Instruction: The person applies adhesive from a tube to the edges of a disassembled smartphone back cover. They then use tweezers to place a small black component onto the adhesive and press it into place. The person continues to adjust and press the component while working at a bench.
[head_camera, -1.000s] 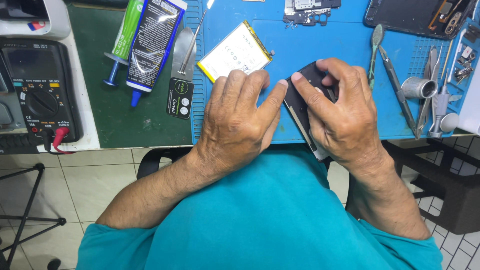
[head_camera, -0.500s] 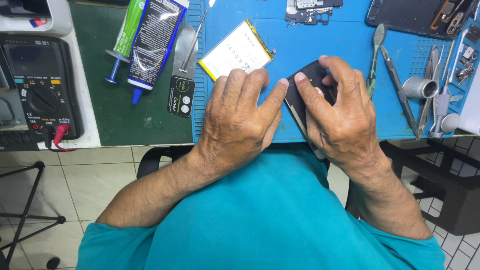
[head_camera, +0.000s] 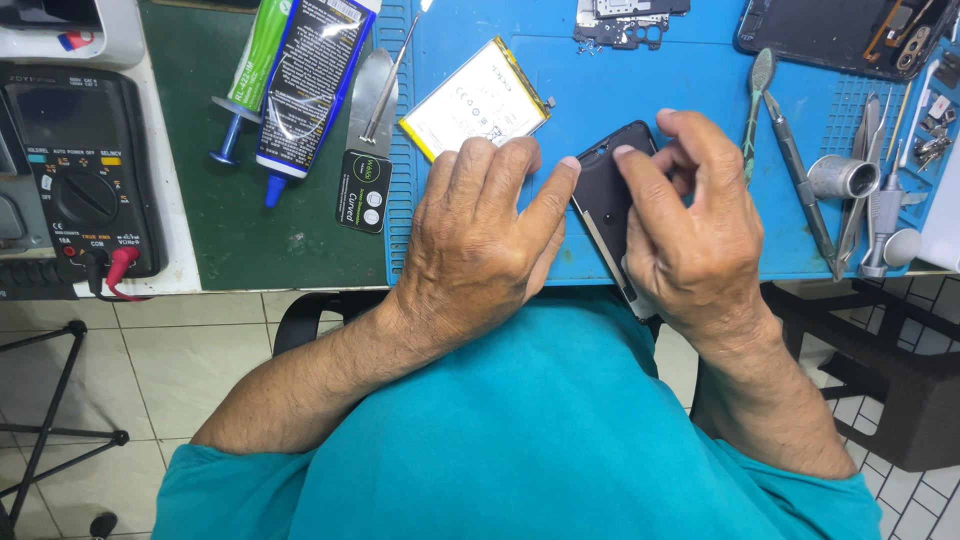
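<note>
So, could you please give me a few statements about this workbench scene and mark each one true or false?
1. Both hands are on the dark phone body. True: the left hand has its thumb at the phone's edge, and the right hand grips it.
2. The phone battery lies on the green mat. False: it lies on the blue mat.
3. A multimeter sits at the bench's left end. True.
4. The right hand holds the tweezers. False: they lie on the blue mat, apart from the hand.
5. The black glue tube lies on the green mat. True.
</note>
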